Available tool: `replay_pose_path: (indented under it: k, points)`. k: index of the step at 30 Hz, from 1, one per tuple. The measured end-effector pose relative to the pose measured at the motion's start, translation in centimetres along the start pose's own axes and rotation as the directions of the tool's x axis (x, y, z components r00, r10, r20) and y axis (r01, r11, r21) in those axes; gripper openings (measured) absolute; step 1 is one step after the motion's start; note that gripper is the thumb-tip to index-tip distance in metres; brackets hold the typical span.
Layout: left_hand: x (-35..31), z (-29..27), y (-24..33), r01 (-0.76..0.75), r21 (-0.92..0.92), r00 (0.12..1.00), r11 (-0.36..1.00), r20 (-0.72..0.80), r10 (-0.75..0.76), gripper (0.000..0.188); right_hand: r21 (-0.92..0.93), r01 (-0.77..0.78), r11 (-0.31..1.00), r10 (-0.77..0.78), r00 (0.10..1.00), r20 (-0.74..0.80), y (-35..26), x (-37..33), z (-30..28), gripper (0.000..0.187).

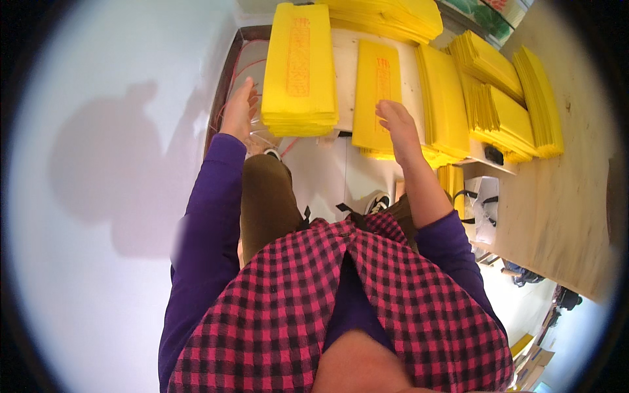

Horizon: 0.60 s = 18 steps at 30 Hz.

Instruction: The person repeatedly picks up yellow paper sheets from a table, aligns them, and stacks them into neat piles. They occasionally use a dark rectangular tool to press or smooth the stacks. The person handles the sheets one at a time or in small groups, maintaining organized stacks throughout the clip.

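A tall stack of yellow printed paper sheets (275, 78) with red markings stands at the edge of a wooden table. To its left is my left hand (240, 112), fingers stretched out and apart from the stack. A lower yellow stack (365, 98), also marked in red, lies to the right of the first. Over the right edge of this lower stack, my right hand (398, 128) is raised with its fingers extended. Whether it touches the paper I cannot tell. Neither hand holds anything.
More yellow stacks (442, 98) crowd the table (344, 49) to the right and at the back. A wooden panel (563, 203) rises at the right. A white wall (131, 52) borders the left side. A white bag (486, 196) with black handles sits below the table.
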<state>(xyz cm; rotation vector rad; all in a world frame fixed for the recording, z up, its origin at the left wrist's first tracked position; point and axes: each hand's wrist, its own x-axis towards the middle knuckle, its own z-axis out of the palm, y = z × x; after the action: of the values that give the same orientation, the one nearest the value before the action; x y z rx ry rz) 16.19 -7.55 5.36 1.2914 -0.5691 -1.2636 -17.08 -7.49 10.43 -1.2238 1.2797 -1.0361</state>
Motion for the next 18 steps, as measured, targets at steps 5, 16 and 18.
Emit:
replay_pose_path:
  k: [5, 16, 18]
  points:
    - [3.8, 1.1, 1.3, 0.05, 0.018, 0.997, 0.999, 0.057, -0.051, 0.074, 0.01, -0.125, 0.992, 0.122, 0.978, 0.17, -1.7, 5.1, 4.2, 0.055]
    - [5.7, 5.7, 5.0, 0.216, -0.131, 0.933, 0.967, 0.321, -0.165, 0.049, 0.026, -0.365, 0.93, 0.352, 0.912, 0.212, -2.0, 13.6, 10.6, 0.07]
    - [6.1, 5.8, 5.1, 0.238, -0.131, 0.925, 0.962, 0.333, -0.184, 0.047, -0.024, -0.427, 0.904, 0.424, 0.89, 0.165, -2.0, 14.1, 10.6, 0.071]
